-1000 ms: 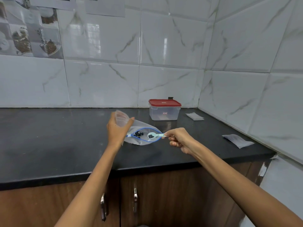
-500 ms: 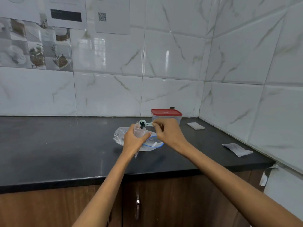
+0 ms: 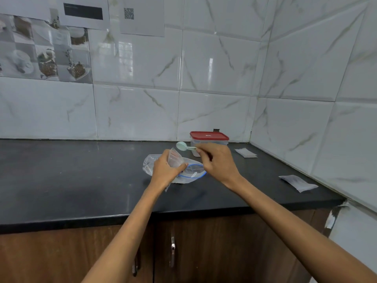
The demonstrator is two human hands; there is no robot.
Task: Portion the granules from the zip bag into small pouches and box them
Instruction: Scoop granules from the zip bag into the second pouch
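Note:
A clear zip bag (image 3: 190, 174) with a blue zip line lies open on the black counter (image 3: 81, 180). My left hand (image 3: 166, 170) holds a small clear pouch (image 3: 175, 159) upright above the bag. My right hand (image 3: 217, 162) pinches the handle of a pale green spoon (image 3: 182, 146), whose bowl is tipped over the pouch mouth and looks empty. Behind my right hand stands a clear box with a red lid (image 3: 209, 136), its lid on.
Two small white pouches lie flat on the counter: one (image 3: 245, 153) by the back right corner, another (image 3: 297, 182) near the right wall. Tiled walls close the back and right. Wooden cabinet doors with metal handles (image 3: 173, 250) sit below the counter edge.
My right hand lifted the spoon with dark granules out of the zip bag and up to the pouch in my left hand. The spoon bowl now shows no granules.

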